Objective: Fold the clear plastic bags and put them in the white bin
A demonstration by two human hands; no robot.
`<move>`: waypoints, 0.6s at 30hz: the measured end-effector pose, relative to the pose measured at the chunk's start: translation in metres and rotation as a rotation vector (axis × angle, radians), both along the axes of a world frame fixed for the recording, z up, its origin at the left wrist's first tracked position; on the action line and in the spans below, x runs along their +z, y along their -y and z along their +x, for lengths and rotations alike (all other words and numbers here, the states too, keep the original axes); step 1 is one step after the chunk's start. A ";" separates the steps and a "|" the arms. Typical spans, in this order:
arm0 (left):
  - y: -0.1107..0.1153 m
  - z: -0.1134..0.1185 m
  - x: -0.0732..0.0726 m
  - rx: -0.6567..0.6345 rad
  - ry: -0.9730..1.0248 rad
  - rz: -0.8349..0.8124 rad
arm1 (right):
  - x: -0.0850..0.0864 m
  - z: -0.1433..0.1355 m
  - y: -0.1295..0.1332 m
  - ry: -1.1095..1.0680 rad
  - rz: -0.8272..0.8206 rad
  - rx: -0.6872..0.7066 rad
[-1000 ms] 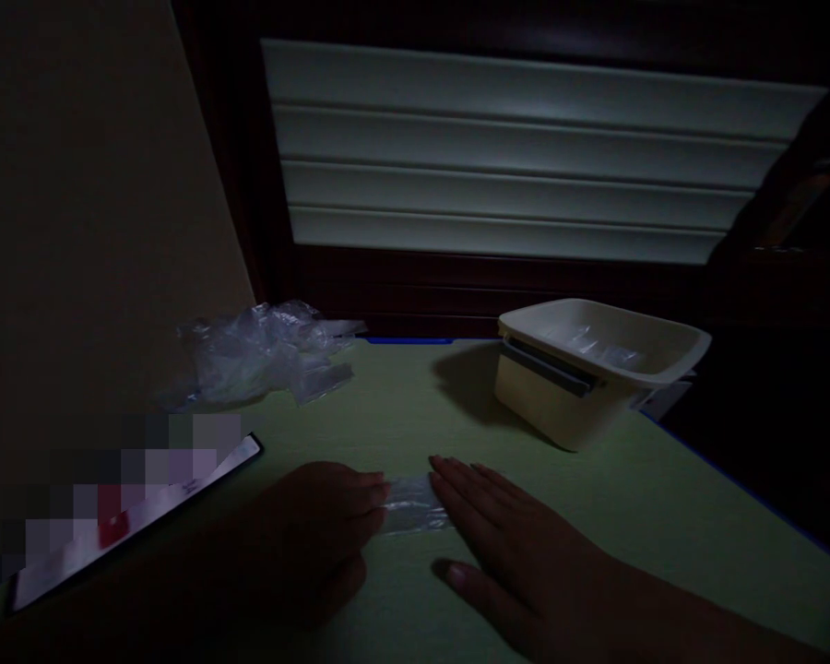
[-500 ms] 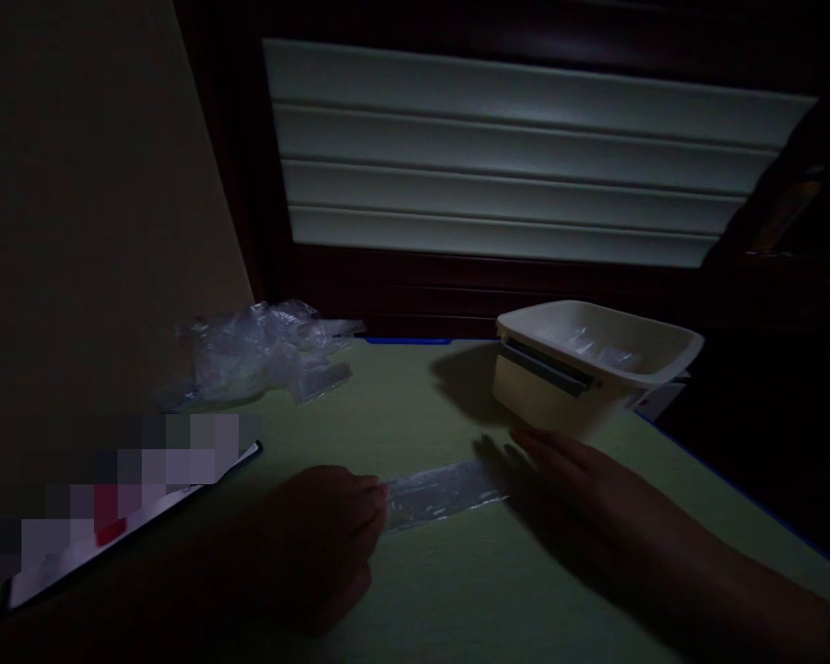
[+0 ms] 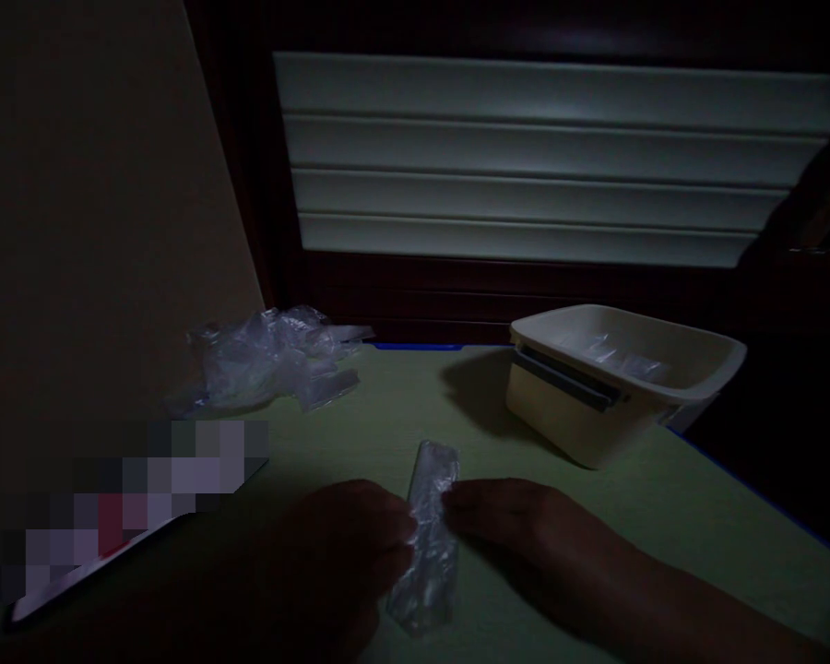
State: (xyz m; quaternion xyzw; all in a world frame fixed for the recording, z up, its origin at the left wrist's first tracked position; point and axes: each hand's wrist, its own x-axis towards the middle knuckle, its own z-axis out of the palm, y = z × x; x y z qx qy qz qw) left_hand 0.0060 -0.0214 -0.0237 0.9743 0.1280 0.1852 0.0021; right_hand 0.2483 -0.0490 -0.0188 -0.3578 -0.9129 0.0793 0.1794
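Observation:
A transparent plastic bag (image 3: 430, 544), folded into a narrow strip, lies on the green tabletop with its length pointing away from me. My left hand (image 3: 349, 553) is closed at the strip's left edge, fingertips on the plastic. From the other side, my right hand (image 3: 526, 526) grips the right edge near the strip's middle, its fingers pressed together. Both thumbs are hard to make out in the dark. At the back left is a heap of crumpled transparent plastic bags (image 3: 269, 360).
A cream plastic bin (image 3: 567, 420) with a dark handle stands at the back right, some transparent plastic inside. A tablet-like object (image 3: 62, 590), partly pixelated, is at the left. Behind the blue-edged table (image 3: 387, 420) rises a slatted panel (image 3: 526, 157); a wall (image 3: 97, 231) is to the left.
The strip has turned from lying crosswise to pointing away from me. My right hand has moved left and closed on its edge; my left hand stays on it. The view has shifted slightly.

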 end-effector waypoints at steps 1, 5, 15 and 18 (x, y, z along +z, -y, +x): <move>-0.002 -0.001 0.000 -0.041 0.027 -0.030 | 0.001 0.002 0.000 -0.025 -0.021 0.014; -0.007 0.001 -0.004 -0.117 0.120 -0.115 | 0.003 0.003 0.002 -0.028 0.049 -0.047; -0.006 0.005 -0.002 -0.117 0.134 -0.185 | -0.002 -0.002 0.003 0.063 0.091 -0.047; -0.005 0.009 -0.003 -0.052 0.171 -0.161 | -0.005 -0.004 0.003 -0.002 0.054 -0.085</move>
